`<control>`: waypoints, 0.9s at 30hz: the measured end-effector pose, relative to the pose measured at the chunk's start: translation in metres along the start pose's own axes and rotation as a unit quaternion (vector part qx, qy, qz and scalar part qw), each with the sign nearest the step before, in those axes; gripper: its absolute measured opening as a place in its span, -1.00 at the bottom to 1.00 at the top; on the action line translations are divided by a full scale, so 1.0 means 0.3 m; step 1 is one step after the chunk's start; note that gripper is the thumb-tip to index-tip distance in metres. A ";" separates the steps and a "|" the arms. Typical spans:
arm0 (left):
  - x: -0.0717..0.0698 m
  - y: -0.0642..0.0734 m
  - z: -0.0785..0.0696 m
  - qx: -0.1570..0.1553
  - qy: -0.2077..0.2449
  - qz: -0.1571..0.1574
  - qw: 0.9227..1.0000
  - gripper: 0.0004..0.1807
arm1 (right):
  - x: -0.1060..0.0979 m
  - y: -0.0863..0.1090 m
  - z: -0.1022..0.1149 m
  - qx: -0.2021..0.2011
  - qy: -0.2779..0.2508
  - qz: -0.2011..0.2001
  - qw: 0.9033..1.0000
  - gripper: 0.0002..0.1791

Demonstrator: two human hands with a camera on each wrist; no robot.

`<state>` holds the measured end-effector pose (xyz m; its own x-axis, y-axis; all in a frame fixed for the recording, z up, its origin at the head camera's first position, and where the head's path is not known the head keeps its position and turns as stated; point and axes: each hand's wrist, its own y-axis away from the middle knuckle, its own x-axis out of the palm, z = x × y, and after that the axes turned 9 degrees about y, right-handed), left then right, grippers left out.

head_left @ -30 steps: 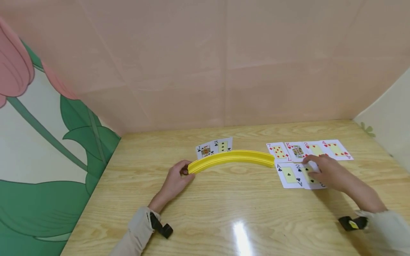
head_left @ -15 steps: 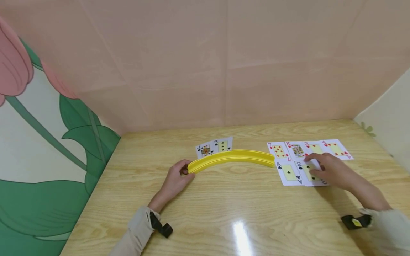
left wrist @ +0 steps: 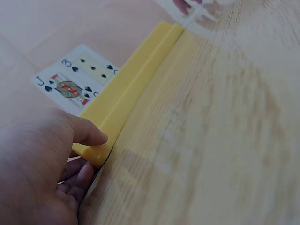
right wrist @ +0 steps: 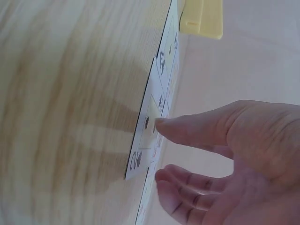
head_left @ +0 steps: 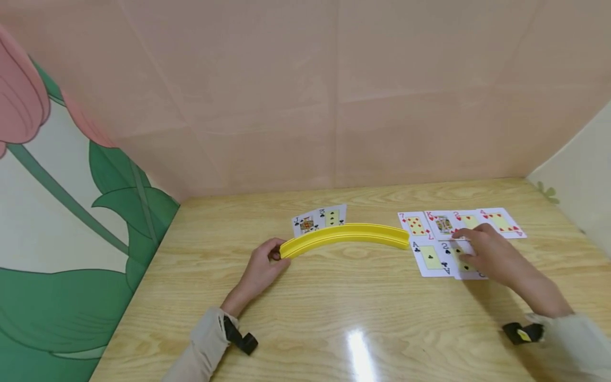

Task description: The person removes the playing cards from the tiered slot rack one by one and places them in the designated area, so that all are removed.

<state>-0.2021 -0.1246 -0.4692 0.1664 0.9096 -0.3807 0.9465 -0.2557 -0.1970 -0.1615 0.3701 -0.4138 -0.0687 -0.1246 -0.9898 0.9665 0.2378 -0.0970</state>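
A curved yellow card holder [head_left: 343,233] lies on the table. Its left end is pinched by my left hand [head_left: 260,270], thumb on the front face and fingers behind. Standing in it are a jack of spades [left wrist: 68,89] and a three of spades [left wrist: 96,70], lower parts hidden. My right hand [head_left: 494,254] is over a black two [head_left: 453,262] lying flat, thumb tip at its face in the right wrist view and the other fingers loosely bent. To the left of that card, edge to edge, lies an ace of clubs [head_left: 431,258].
Behind those two cards runs a row with a seven of diamonds [head_left: 416,226], king of hearts [head_left: 443,225], two of hearts [head_left: 465,219] and four of hearts [head_left: 501,222]. A pink-covered wall [head_left: 334,132] closes off the table's back. A flower-painted panel [head_left: 62,254] stands left.
The ace and the black two have shifted slightly away from me, up against the back row. My right hand went a little right, then back left. My left hand and the card holder stayed still.
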 end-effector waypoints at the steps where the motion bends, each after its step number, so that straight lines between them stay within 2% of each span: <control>1: 0.000 0.000 -0.001 0.002 0.000 0.001 1.000 -0.63 | -0.002 0.000 0.005 0.002 -0.002 -0.008 1.000 -0.55; 4: -0.002 -0.001 -0.003 -0.003 -0.001 0.000 1.000 -0.64 | -0.011 -0.003 0.026 -0.002 -0.006 -0.044 0.999 -0.55; 9: -0.004 0.000 -0.007 -0.007 0.000 -0.002 1.000 -0.64 | -0.043 -0.019 0.084 -0.038 -0.018 -0.104 0.994 -0.58; 15: -0.007 0.003 -0.009 -0.002 -0.002 0.000 1.000 -0.64 | -0.089 -0.056 0.183 -0.071 -0.037 -0.143 0.987 -0.53; 21: -0.008 0.004 -0.002 -0.010 -0.001 -0.005 1.000 -0.63 | -0.130 -0.123 0.298 -0.100 -0.066 -0.154 0.981 -0.58; 27: -0.007 0.004 -0.001 -0.012 0.003 -0.003 1.000 -0.63 | -0.149 -0.195 0.392 -0.103 -0.090 -0.136 0.981 -0.60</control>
<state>-0.2012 -0.1267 -0.4685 0.1625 0.9130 -0.3741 0.9539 -0.2423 -0.1770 -0.1858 0.2486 -0.3517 -0.2533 -0.3746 -0.8919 0.8467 0.3601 -0.3917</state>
